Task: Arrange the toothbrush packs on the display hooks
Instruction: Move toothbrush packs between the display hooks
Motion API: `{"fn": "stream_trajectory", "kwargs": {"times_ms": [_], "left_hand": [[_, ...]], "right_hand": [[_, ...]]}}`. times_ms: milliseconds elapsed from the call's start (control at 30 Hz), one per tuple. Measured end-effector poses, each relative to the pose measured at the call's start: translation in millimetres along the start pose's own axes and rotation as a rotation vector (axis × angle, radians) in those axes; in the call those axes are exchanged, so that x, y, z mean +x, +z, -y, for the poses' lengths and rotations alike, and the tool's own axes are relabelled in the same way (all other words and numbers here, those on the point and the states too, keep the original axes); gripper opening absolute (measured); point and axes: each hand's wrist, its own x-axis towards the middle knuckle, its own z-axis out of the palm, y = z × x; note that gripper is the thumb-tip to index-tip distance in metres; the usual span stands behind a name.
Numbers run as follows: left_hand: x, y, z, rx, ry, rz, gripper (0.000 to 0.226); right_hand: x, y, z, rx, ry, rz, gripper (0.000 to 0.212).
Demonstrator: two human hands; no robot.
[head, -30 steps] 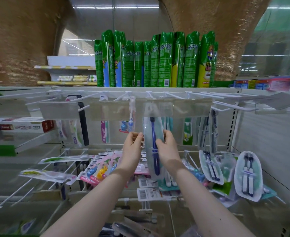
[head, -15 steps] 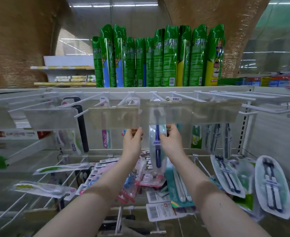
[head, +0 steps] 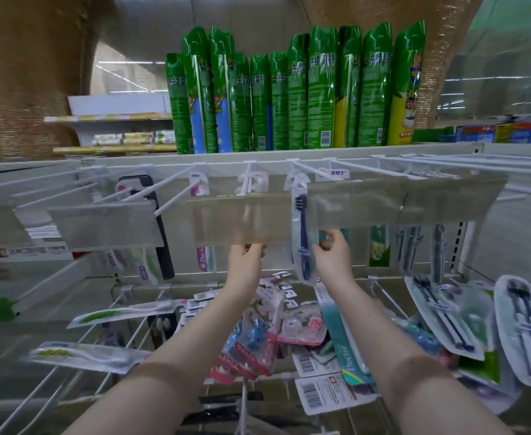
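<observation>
A clear toothbrush pack (head: 301,237) with a dark blue brush hangs upright in the gap between two clear label holders. Its top sits at a white display hook (head: 300,171) under the upper shelf. My right hand (head: 333,255) pinches the pack's right edge near its lower half. My left hand (head: 247,257) is off the pack, to its left. Its fingers are curled on the bottom edge of the clear label holder (head: 242,221). More white hooks (head: 170,186) run left and right along the same rail, some holding single packs (head: 203,255).
Tall green spray cans (head: 289,98) stand on the shelf (head: 126,163) above the hooks. Lower hooks carry pink children's packs (head: 251,343), a teal pack (head: 348,340), twin-brush packs (head: 527,331) at the right and flat packs (head: 82,356) at the left. Toothpaste boxes (head: 22,251) lie far left.
The blue toothbrush pack has gone up until its top reached the upper hook. My left hand left the pack and took the label holder's lower edge. The right hand rose with the pack.
</observation>
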Motion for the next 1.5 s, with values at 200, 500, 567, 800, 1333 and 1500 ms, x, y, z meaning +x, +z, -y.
{"fn": "stream_trajectory", "kwargs": {"times_ms": [200,500,567,800,1333,1500], "left_hand": [[-5,-5,3,0.034,0.026,0.04,0.009],[-26,-19,13,0.034,0.064,0.101,0.015],[-35,-27,16,0.033,0.052,0.128,0.016],[-63,-53,27,0.015,0.01,0.162,0.016],[-96,-137,22,-0.007,-0.057,-0.125,0.02],[-86,-171,22,0.002,-0.005,-0.16,0.017]], "right_hand": [[-13,-4,-9,-0.026,0.018,-0.041,0.042],[-51,-4,-11,0.031,0.046,-0.051,0.039],[-68,-1,-13,0.023,0.051,-0.047,0.037],[-117,17,-17,0.128,0.065,-0.013,0.031],[-181,78,-11,0.289,0.071,0.212,0.03],[-193,105,-4,0.279,0.03,0.257,0.03]]}}
